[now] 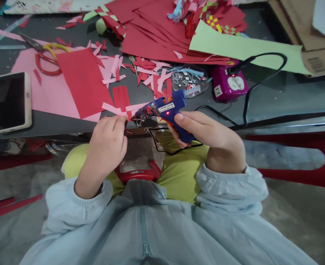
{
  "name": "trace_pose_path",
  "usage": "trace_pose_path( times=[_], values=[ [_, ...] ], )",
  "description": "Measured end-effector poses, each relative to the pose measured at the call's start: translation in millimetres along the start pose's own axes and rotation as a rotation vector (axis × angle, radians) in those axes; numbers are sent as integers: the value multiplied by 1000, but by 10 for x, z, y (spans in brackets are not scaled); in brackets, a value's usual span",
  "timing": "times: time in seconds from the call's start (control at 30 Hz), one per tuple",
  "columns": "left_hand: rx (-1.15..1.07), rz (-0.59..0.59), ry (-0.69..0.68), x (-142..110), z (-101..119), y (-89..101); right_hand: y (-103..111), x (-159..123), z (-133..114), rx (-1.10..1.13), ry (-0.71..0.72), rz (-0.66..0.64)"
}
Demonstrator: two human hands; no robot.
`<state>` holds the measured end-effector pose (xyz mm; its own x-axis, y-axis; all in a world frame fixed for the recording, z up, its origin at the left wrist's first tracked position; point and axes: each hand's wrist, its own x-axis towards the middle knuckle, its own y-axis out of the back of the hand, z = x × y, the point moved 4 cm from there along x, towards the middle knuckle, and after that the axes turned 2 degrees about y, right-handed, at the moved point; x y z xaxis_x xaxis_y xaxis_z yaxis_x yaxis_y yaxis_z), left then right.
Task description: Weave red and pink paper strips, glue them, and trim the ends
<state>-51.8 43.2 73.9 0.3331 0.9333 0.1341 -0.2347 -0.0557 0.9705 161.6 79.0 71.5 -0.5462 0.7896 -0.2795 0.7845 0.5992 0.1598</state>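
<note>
My right hand (198, 127) is wrapped round the grip of a blue hot glue gun (180, 101), whose small light glows red. A clear glue stick (192, 90) pokes out of its back end, and its nozzle points left. Close to the nozzle tip, at the table's front edge, my left hand (111, 134) has its fingers pinched together. What lies between those fingertips is hidden; a bit of red shows beside them. Pink paper strips (112, 109) and a red paper piece (120, 97) lie just beyond my left hand.
A phone (12, 101), scissors (50, 59) and a red sheet (81, 81) on pink paper lie left. Red sheets (156, 33) and a green strip (242, 48) are at the back. A tray of small beads (188, 79) sits near a purple power adapter (230, 82) with a black cable (246, 99).
</note>
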Motion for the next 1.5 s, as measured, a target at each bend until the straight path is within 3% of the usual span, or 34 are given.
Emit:
trace_pose_path(
  times=[0.87,1.23,1.5],
  values=[
    [58,30,-42,-8,12,0,-21,19,-29,-51,18,26],
    [42,42,-34,-12,-3,-10,5,-6,-47,47,27,24],
    [0,64,-11,-19,-17,-10,117,-4,-3,124,80,281]
  ],
)
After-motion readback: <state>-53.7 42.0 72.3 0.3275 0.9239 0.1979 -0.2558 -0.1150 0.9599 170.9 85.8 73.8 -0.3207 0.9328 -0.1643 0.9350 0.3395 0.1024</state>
